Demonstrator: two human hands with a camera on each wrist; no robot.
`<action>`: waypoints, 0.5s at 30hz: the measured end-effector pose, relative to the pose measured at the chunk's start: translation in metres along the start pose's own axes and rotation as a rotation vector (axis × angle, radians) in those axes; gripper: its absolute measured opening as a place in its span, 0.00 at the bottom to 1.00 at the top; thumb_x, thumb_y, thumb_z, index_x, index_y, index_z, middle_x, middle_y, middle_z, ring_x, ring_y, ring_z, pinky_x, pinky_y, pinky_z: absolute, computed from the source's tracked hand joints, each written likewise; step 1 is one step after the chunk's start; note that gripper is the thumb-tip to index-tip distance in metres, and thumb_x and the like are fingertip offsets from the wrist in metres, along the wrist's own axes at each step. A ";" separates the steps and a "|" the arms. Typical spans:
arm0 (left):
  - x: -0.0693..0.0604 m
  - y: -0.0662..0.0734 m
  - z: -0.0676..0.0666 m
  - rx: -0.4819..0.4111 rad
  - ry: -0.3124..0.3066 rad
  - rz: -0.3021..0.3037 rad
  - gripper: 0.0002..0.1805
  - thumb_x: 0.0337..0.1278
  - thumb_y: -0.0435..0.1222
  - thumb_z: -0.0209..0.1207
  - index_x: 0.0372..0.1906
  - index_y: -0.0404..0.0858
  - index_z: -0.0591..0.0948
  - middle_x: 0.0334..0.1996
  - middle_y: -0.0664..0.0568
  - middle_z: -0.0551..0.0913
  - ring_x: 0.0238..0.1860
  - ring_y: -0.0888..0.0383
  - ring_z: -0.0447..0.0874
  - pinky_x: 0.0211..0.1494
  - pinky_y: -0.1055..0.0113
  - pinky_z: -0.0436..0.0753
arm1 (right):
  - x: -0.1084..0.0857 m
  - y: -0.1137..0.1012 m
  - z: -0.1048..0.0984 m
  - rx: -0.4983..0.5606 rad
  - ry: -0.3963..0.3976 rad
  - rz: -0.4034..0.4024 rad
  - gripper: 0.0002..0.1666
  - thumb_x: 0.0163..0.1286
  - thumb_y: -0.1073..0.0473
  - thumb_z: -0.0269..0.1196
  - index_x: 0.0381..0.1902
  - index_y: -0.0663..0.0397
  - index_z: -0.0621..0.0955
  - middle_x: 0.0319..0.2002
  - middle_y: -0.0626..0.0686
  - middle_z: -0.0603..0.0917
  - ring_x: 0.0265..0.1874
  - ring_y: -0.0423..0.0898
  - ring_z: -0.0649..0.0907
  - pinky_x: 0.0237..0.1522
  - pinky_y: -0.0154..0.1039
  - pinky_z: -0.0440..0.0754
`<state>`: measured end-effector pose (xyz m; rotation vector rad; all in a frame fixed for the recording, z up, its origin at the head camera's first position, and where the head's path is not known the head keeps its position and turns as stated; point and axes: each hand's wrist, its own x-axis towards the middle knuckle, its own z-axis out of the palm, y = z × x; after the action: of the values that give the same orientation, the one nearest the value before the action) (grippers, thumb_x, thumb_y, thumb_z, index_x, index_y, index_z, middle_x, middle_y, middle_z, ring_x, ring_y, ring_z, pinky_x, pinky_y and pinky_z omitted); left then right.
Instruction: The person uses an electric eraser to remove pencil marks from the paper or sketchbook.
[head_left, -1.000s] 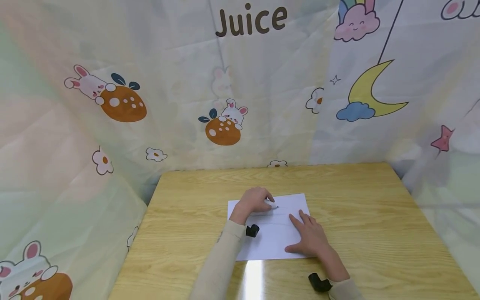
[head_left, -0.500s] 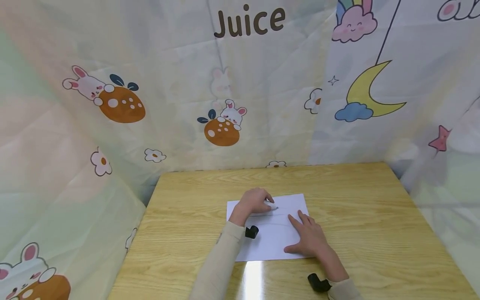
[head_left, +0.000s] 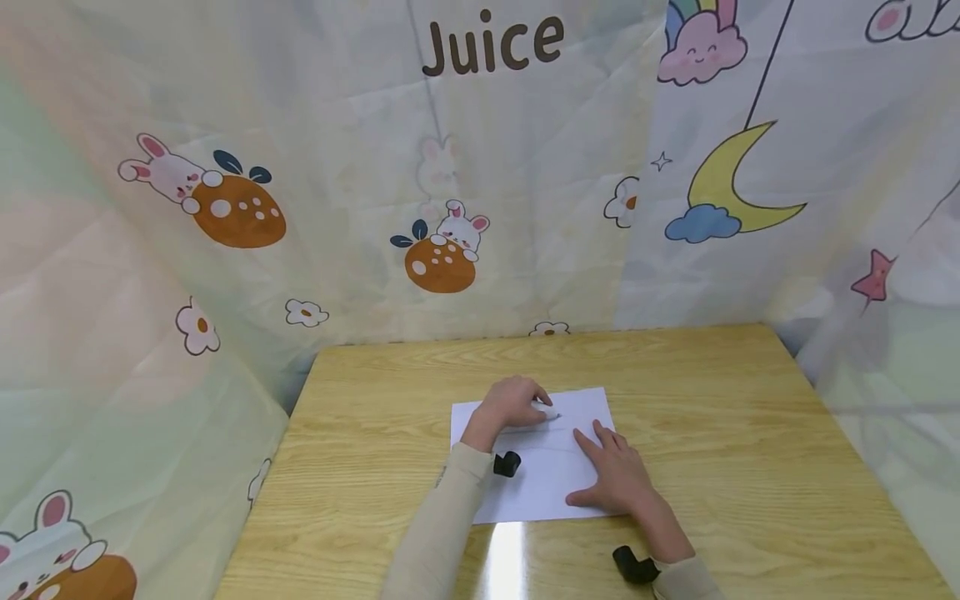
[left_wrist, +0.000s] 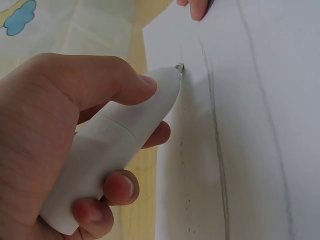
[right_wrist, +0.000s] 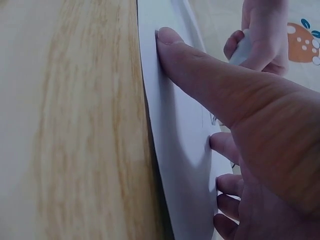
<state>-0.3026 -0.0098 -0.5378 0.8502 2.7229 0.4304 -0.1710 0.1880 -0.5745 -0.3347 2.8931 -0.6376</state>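
Note:
My left hand (head_left: 508, 402) grips a white, rounded electric eraser (left_wrist: 95, 150), fingers curled below and thumb along its top. Its small grey tip meets the white sheet of paper (head_left: 528, 492) near the far edge. Grey pencil lines (left_wrist: 217, 145) run across the sheet. Beside the darkest one, a faint trace with dark crumbs (left_wrist: 183, 162) trails back from the tip. My right hand (head_left: 618, 477) lies spread on the sheet's right part, thumb (right_wrist: 187, 55) and fingertips touching the paper. In the right wrist view, the left hand partly hides the eraser.
The sheet lies on a wooden table (head_left: 360, 492). A printed cloth (head_left: 337, 167) hangs behind the table and along both sides. Black wrist-worn pieces (head_left: 634, 566) show at both wrists, the left one over the paper.
My left hand and the eraser have shifted slightly right along the paper. The right hand stays on the sheet. The head view has drifted a little, moving the whole scene left.

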 end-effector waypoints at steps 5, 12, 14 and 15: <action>0.000 0.001 0.002 0.005 0.015 0.007 0.11 0.55 0.44 0.65 0.44 0.53 0.89 0.43 0.63 0.85 0.31 0.66 0.74 0.34 0.70 0.74 | -0.001 -0.002 -0.001 -0.002 0.007 -0.005 0.64 0.41 0.29 0.74 0.71 0.53 0.67 0.72 0.68 0.57 0.67 0.70 0.58 0.57 0.71 0.58; 0.000 0.004 0.002 -0.016 0.012 0.016 0.11 0.55 0.43 0.65 0.44 0.52 0.89 0.43 0.63 0.85 0.31 0.65 0.75 0.33 0.69 0.74 | 0.000 -0.001 -0.001 -0.004 -0.004 -0.008 0.64 0.41 0.29 0.74 0.72 0.52 0.67 0.72 0.68 0.56 0.67 0.70 0.58 0.58 0.71 0.58; 0.000 0.006 0.003 -0.024 0.005 0.018 0.11 0.55 0.43 0.65 0.44 0.52 0.89 0.42 0.63 0.85 0.31 0.65 0.75 0.32 0.69 0.74 | 0.000 0.000 0.000 -0.015 -0.008 -0.002 0.64 0.41 0.28 0.74 0.72 0.52 0.67 0.72 0.68 0.56 0.67 0.69 0.58 0.58 0.70 0.58; -0.001 0.007 0.003 -0.026 -0.002 0.015 0.11 0.55 0.44 0.66 0.44 0.52 0.89 0.42 0.63 0.85 0.31 0.66 0.75 0.33 0.69 0.74 | -0.001 0.001 0.000 -0.015 -0.012 0.001 0.64 0.41 0.28 0.74 0.72 0.52 0.67 0.72 0.68 0.56 0.67 0.69 0.58 0.58 0.71 0.58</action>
<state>-0.2975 -0.0041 -0.5381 0.8644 2.7049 0.4669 -0.1703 0.1885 -0.5749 -0.3383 2.8878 -0.6112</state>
